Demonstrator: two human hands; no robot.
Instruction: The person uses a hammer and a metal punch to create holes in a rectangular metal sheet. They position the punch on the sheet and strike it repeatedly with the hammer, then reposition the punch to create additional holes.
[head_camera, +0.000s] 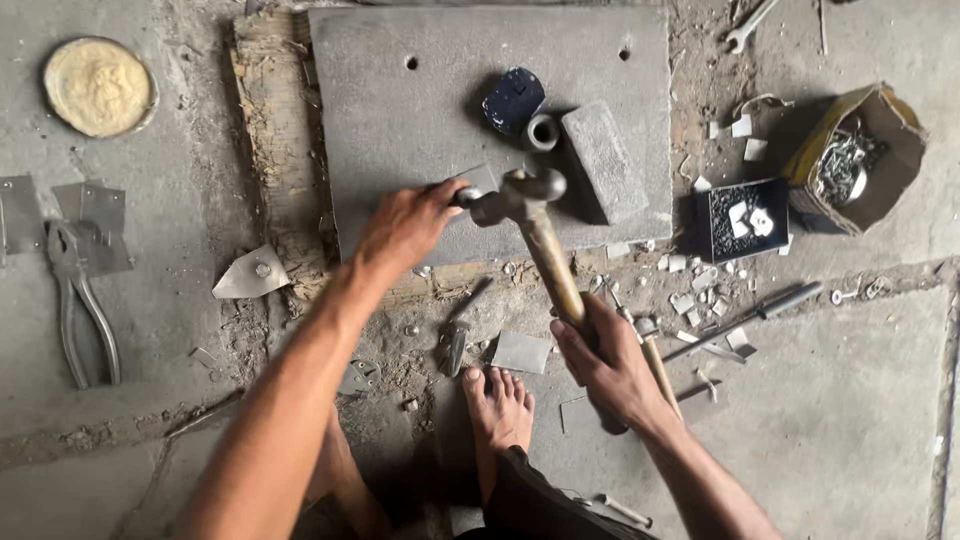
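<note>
Right hand (612, 365) gripping hammer (535, 225) handle, left hand (408, 225) pinching small metal piece (478, 180) on slab (400, 130)

Person, seen from above: both forearms bare to beyond the elbow, no sleeves, watch, rings or gloves visible. Left hand (405, 228) and right hand (612, 362) ungloved, dusty, nails short. One bare foot (497, 408), unshod, toes dusty. Dark garment (545, 500), apparently trousers or shorts, at lower frame edge.

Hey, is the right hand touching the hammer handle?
Touching. The head view shows the right hand wrapped round the lower end of the hammer handle, fingers closed on the wood.
</note>
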